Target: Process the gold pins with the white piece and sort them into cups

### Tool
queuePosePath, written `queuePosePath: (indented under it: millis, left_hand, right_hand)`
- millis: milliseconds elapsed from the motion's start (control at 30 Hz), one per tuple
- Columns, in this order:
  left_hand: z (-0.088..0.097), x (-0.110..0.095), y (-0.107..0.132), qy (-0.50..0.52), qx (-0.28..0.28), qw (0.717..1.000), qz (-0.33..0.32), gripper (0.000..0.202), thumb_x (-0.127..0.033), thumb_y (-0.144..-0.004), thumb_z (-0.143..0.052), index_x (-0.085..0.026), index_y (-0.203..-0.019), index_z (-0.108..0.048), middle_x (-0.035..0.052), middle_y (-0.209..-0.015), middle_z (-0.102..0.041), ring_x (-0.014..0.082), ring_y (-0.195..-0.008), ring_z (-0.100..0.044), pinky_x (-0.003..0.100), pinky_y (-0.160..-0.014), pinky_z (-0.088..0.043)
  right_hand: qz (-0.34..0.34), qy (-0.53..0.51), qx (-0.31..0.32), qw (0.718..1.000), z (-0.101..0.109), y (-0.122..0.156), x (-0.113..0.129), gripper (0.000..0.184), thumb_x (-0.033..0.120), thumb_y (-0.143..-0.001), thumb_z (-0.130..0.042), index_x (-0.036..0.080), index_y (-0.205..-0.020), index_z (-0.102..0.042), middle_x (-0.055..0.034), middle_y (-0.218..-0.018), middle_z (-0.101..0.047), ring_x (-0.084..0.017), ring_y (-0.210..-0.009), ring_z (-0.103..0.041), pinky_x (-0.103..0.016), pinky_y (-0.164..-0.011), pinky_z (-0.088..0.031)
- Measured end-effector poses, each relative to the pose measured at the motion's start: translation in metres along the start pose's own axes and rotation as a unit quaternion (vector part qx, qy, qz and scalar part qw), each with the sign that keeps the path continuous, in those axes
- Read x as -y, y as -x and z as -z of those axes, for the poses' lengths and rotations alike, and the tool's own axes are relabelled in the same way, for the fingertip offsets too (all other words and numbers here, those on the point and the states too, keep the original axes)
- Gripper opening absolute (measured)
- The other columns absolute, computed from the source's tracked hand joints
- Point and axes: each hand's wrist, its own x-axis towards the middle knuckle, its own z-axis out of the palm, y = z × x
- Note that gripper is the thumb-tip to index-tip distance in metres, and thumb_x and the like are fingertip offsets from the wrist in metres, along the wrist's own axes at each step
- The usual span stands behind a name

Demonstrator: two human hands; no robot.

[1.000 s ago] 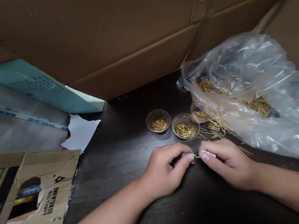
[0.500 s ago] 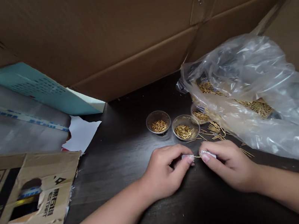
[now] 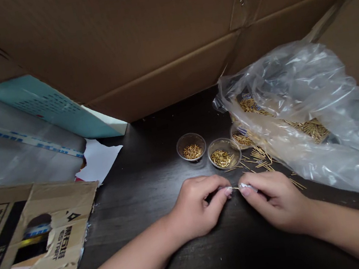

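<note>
Between my fingertips spans a thin brass-coloured pin (image 3: 235, 188), lying nearly level above the dark tabletop. My left hand (image 3: 201, 206) pinches its left end with thumb and index finger. The other end is pinched by my right hand (image 3: 273, 199). Something white, like tape or tissue, shows at the fingertips of both hands. Just beyond them stand a clear cup (image 3: 227, 165) and a second clear cup (image 3: 193, 157), each with small brass pieces inside. A third clear cup (image 3: 241, 144) is partly covered by plastic. Loose brass pins (image 3: 260, 154) lie behind my right hand.
A large clear plastic bag (image 3: 307, 82) with many brass pins spreads over the right side. Cardboard (image 3: 150, 34) walls off the back. On the left are a torn printed carton (image 3: 70, 201), a white paper piece (image 3: 103, 158) and a light blue box (image 3: 59, 103).
My hands stay pinched on the pin, with my right fingertips slightly closer to the left ones, so less of the pin shows. The view has shifted very slightly.
</note>
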Motion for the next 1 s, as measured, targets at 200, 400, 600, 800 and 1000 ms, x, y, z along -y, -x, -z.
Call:
queuePosePath:
  millis: [200, 400, 600, 800, 1000]
  left_hand:
    - [0.002, 0.003, 0.002, -0.077, 0.011, 0.995, -0.062, 0.016, -0.018, -0.098, -0.054, -0.014, -0.096, -0.069, 0.0051, -0.075, -0.071, 0.0156, -0.066, -0.064, 0.025, -0.064, -0.048]
    - [0.002, 0.007, 0.005, -0.113, 0.041, 0.991, -0.063, 0.018, -0.018, -0.099, -0.051, -0.013, -0.095, -0.068, 0.0058, -0.074, -0.069, 0.0172, -0.066, -0.063, 0.027, -0.065, -0.048]
    - [0.001, 0.005, 0.005, -0.071, 0.036, 0.996, -0.031, 0.012, -0.015, -0.097, -0.056, -0.013, -0.094, -0.068, 0.0039, -0.075, -0.069, 0.0143, -0.066, -0.063, 0.023, -0.063, -0.046]
    - [-0.001, 0.006, 0.009, -0.156, 0.022, 0.983, -0.091, 0.017, -0.011, -0.097, -0.05, -0.011, -0.094, -0.067, 0.0051, -0.07, -0.066, 0.0172, -0.062, -0.058, 0.028, -0.063, -0.046]
    - [0.0, 0.003, 0.011, -0.219, 0.024, 0.965, -0.141, 0.022, -0.004, -0.092, -0.046, -0.007, -0.098, -0.067, 0.0065, -0.071, -0.064, 0.0183, -0.061, -0.055, 0.029, -0.059, -0.045]
  right_hand:
    - [0.022, 0.017, 0.034, 0.999, 0.0, 0.002, -0.002, 0.021, 0.016, -0.102, -0.044, 0.021, -0.082, -0.049, 0.0027, -0.066, -0.048, -0.012, -0.057, -0.048, -0.026, -0.057, -0.037]
    - [0.017, 0.048, 0.069, 0.996, 0.0, 0.005, -0.005, 0.018, 0.014, -0.102, -0.044, 0.02, -0.087, -0.053, 0.0002, -0.074, -0.055, -0.014, -0.065, -0.053, -0.026, -0.064, -0.042]
    - [0.039, 0.061, 0.058, 0.996, -0.002, 0.007, -0.007, 0.018, 0.011, -0.102, -0.044, 0.02, -0.09, -0.054, -0.0006, -0.075, -0.057, -0.014, -0.067, -0.054, -0.025, -0.067, -0.044]
    - [0.03, 0.057, 0.052, 0.997, -0.003, 0.006, -0.006, 0.018, 0.013, -0.102, -0.044, 0.02, -0.09, -0.055, -0.0002, -0.074, -0.057, -0.015, -0.066, -0.055, -0.026, -0.065, -0.043]
    - [-0.003, 0.017, 0.058, 0.998, 0.001, 0.001, -0.001, 0.021, 0.017, -0.104, -0.044, 0.02, -0.084, -0.051, 0.0033, -0.068, -0.051, -0.011, -0.06, -0.052, -0.024, -0.06, -0.039]
